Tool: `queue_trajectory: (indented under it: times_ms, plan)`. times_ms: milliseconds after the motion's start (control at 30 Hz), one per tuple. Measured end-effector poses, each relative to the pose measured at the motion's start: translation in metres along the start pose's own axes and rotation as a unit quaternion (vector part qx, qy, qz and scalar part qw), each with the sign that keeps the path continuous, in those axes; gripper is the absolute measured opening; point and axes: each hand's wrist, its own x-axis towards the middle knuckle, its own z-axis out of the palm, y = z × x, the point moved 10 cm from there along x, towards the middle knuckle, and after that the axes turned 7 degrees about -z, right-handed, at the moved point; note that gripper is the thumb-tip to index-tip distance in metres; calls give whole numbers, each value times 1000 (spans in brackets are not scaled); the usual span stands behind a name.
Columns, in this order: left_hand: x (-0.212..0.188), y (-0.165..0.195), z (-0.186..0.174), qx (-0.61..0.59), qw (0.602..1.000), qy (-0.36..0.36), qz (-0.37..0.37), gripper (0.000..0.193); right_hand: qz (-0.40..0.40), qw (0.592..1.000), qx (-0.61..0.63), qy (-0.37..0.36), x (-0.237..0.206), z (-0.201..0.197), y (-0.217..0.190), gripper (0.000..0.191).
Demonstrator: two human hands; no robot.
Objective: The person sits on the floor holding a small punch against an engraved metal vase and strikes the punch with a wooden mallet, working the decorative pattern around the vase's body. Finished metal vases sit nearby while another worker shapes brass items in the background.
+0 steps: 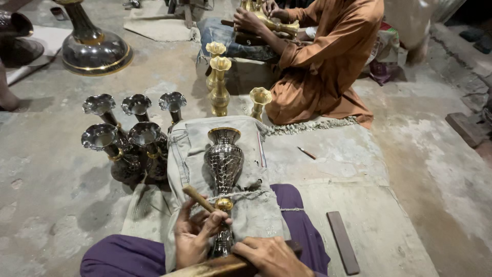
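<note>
Head view, near to far. At the bottom edge, the right hand [269,255] closes over a wooden mallet handle [215,266] lying across the lap. Just beside it, the left hand [195,236] pinches a short wooden-handled chisel [199,198] between fingers and thumb, its tip set against the neck of an engraved dark metal vase [224,169]. The vase lies lengthwise on a grey padded cloth [189,149], mouth pointing away, tied down near its gold collar by a cord [246,195]. Purple trouser legs [297,215] flank the cloth. A flat dark bar [343,242] lies on the concrete floor [410,169] to the right. To the left, five dark fluted vases [125,138] stand upright, clustered. Beyond, three brass vases [220,84] stand near a seated person in an orange garment [328,66], whose hands work another brass piece [271,23]. A large dark vessel base [95,51] stands far left.
</note>
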Motion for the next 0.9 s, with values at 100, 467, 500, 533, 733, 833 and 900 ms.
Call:
queue_trajectory:
  times_ms: [100, 467, 500, 533, 733, 833, 900]
  plan:
    - [-1, -5, -2, -23, 1000, 14, 6, 52, -49, 996, -63, 50, 2, 7, -9, 32]
    - [-1, 24, 1, 68, 997, 7, 47, 47, -58, 993, -97, 19, 17, -2, -42, 13]
    - [3, 33, 2, 102, 993, 5, 60, 46, -73, 995, -14, 61, 12, -21, -46, 15]
    - [8, 44, 3, 137, 988, 2, 74, 45, -87, 989, 68, 103, 3, -45, -45, 25]
    - [51, 103, 25, 311, 940, -45, 131, 43, 118, 924, 248, 265, -28, -88, 35, 24]
    - [72, 111, 51, 322, 929, -93, 156, 44, 118, 850, 352, 372, -41, -77, 66, 26]
    - [80, 106, 63, 321, 927, -112, 160, 45, 46, 834, 379, 399, -41, -69, 74, 30]
